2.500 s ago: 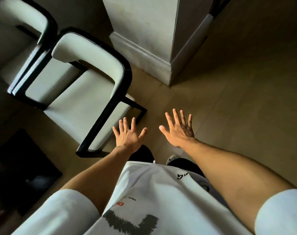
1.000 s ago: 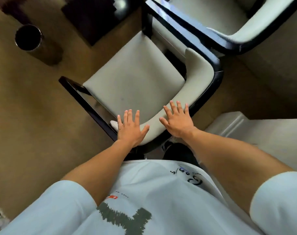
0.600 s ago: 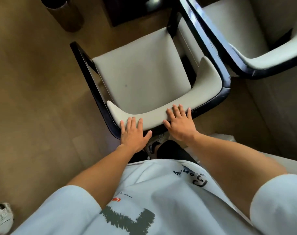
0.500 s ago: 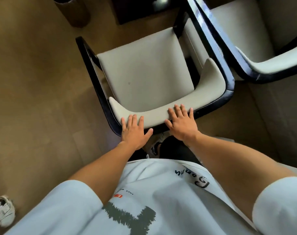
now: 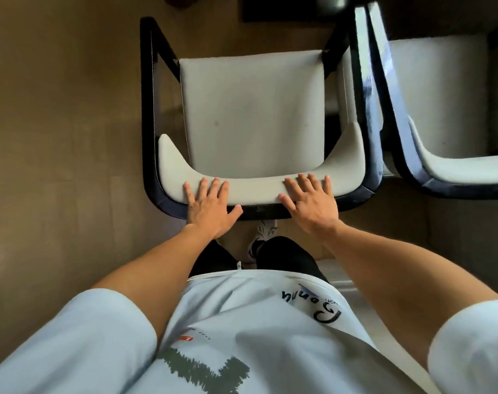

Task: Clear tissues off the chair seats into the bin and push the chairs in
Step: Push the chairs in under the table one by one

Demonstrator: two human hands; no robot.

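Hands (image 5: pixel 211 207) flat on chair backrest (image 5: pixel 256 190), brown floor (image 5: pixel 63 137).

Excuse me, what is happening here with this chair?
A person stands behind a cream-cushioned chair with a black frame, seen from above. The left hand and right hand lie flat and open on top of its padded backrest, as if to push it in. Its seat shows no tissues. A second matching chair stands close on the right.
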